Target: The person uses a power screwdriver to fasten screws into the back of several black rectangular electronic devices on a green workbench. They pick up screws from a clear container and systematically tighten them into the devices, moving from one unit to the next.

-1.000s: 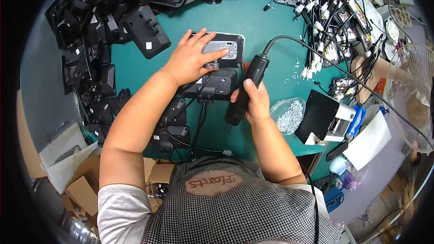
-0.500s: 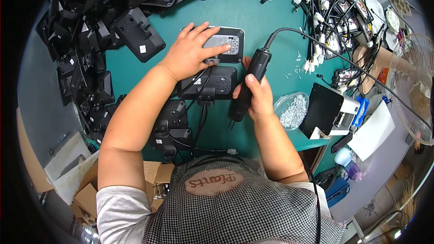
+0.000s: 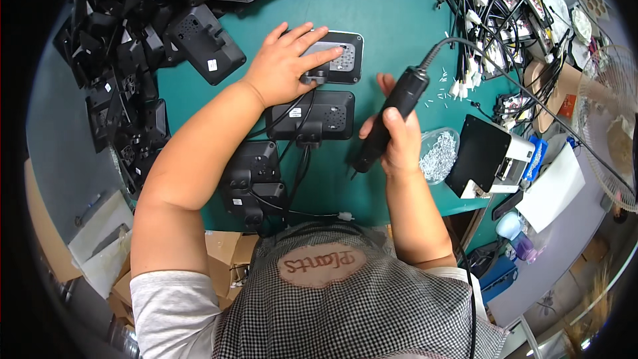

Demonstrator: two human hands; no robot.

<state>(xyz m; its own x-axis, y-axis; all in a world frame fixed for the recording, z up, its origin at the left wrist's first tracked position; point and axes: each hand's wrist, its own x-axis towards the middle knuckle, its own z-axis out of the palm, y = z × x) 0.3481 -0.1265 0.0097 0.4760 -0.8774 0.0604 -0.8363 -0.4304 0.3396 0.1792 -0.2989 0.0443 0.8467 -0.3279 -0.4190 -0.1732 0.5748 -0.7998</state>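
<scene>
My left hand (image 3: 282, 70) lies with its fingers spread on a black rectangular housing with a grey inset panel (image 3: 345, 60), steadying nothing else. Its palm covers the housing's left part. In my right hand (image 3: 403, 143) is a black corded electric screwdriver (image 3: 391, 118), tilted so its bit points down and toward me, apart from the housing. Just nearer lies a second black housing (image 3: 335, 112) with a bracket and cables. More black housings (image 3: 258, 159) with cables lie nearer still, to the left.
Black housings (image 3: 206, 43) are heaped along the left and far left. A clear bowl of screws (image 3: 438, 158) sits right of my right hand, with loose screws (image 3: 444, 86) beyond it. Tangled cables with white connectors (image 3: 475, 20) fill the far right. A fan (image 3: 608, 126) stands at right.
My right hand has moved right with the screwdriver, away from the housings. My left hand stays spread on the same housing. The view has shifted slightly.
</scene>
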